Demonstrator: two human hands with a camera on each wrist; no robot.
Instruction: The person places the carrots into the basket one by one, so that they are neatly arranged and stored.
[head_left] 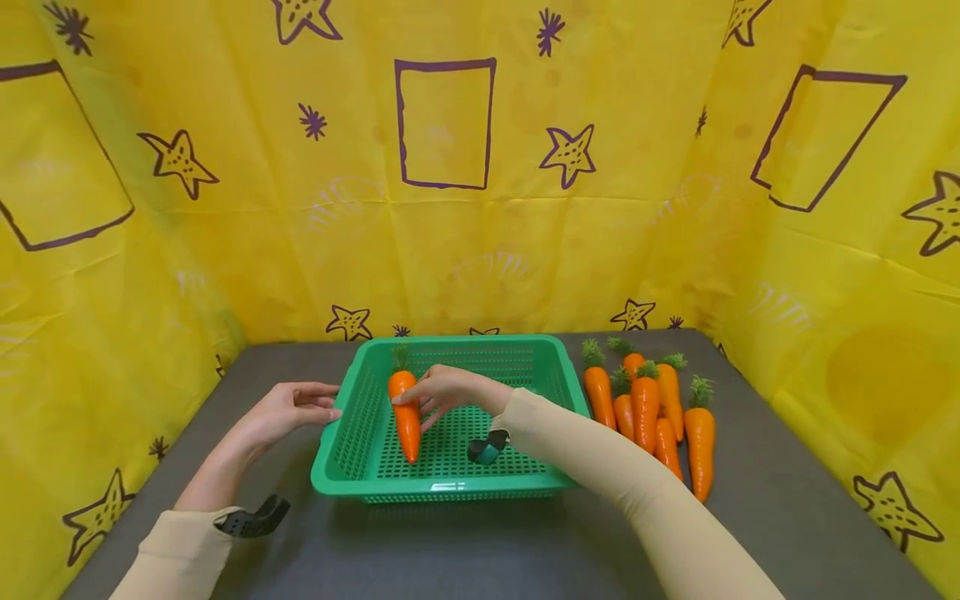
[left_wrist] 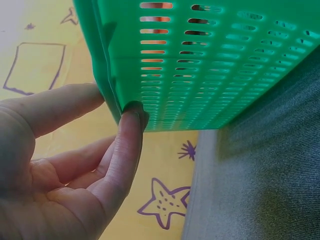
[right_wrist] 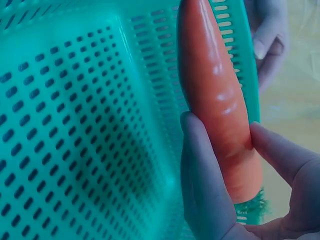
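Note:
Inside the green plastic basket, toward its left side, my right hand holds an orange carrot with a leafy green top. The carrot's tip points toward me. In the right wrist view, thumb and fingers pinch the carrot near its thick end, above the basket's perforated floor. At the basket's left edge, my left hand grips the rim. The left wrist view shows the left hand with its thumb and a finger on either side of the basket's rim.
Several more carrots lie in a loose group right of the basket, on the dark grey table. Yellow patterned cloth hangs behind the table and along both sides. Black bands are worn at the wrists.

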